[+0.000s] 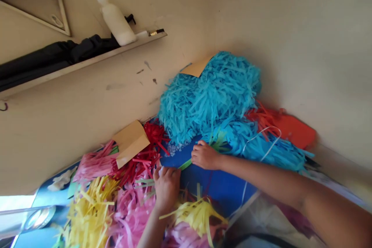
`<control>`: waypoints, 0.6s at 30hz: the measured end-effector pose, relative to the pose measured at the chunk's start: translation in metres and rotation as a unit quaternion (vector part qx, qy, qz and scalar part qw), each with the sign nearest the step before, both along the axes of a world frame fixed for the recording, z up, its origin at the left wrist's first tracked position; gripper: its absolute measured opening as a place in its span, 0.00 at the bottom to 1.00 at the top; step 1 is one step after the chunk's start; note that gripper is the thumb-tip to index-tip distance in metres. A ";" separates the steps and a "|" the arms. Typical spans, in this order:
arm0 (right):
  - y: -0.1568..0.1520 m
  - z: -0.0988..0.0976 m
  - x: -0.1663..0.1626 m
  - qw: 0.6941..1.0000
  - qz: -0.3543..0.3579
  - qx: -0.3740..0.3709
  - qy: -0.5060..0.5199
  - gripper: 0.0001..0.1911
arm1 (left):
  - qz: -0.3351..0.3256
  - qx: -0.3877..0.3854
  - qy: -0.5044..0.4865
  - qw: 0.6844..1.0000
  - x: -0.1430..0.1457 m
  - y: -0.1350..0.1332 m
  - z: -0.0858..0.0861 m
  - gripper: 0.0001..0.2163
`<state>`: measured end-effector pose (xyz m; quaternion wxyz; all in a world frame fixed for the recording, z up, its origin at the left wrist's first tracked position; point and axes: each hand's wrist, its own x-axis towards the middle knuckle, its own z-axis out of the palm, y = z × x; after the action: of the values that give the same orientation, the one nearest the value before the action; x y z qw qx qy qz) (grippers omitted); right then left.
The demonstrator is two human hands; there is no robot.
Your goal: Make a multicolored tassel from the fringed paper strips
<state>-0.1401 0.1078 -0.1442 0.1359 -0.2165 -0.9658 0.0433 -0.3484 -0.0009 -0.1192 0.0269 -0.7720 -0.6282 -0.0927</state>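
My left hand (167, 184) is closed, its fingers curled at one end of a narrow green paper strip (186, 164). The other end runs to my right hand (205, 155), which is also closed on it, a little further off and to the right. Pale green fringe ends (145, 182) stick out beside my left hand, and a green fringed tuft (220, 142) shows just beyond my right. Underneath lies a blue tabletop (222, 186). Pink fringed paper (133, 211) and a yellow fringed bunch (199, 215) lie close around my left hand.
A big heap of blue fringed paper (215, 93) fills the corner. Red fringe (139, 162), brown card (132, 141) and yellow fringe (90, 213) lie left. Orange-red paper (296, 130) and a white cord (270, 147) are right. A white bottle (117, 23) stands on a wall shelf (87, 68).
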 end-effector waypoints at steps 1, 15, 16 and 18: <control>0.002 -0.003 0.004 1.000 -0.013 -0.021 -0.001 0.11 | 0.006 -0.002 -0.014 1.000 -0.004 -0.001 -0.003 0.13; 0.024 -0.001 0.001 0.980 -0.119 -0.157 -0.009 0.07 | 0.074 -0.072 -0.019 0.994 -0.013 0.013 -0.008 0.15; 0.025 -0.001 0.000 0.980 -0.119 -0.159 -0.011 0.07 | 0.071 -0.078 -0.011 0.994 -0.014 0.014 -0.007 0.14; 0.025 -0.001 0.000 0.979 -0.120 -0.163 -0.016 0.08 | 0.067 -0.087 0.006 0.994 -0.014 0.016 -0.006 0.15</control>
<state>-0.1401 0.1332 -0.1449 0.0878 -0.3505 -0.9149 0.1799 -0.3622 0.0153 -0.1249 -0.0302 -0.7278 -0.6844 -0.0314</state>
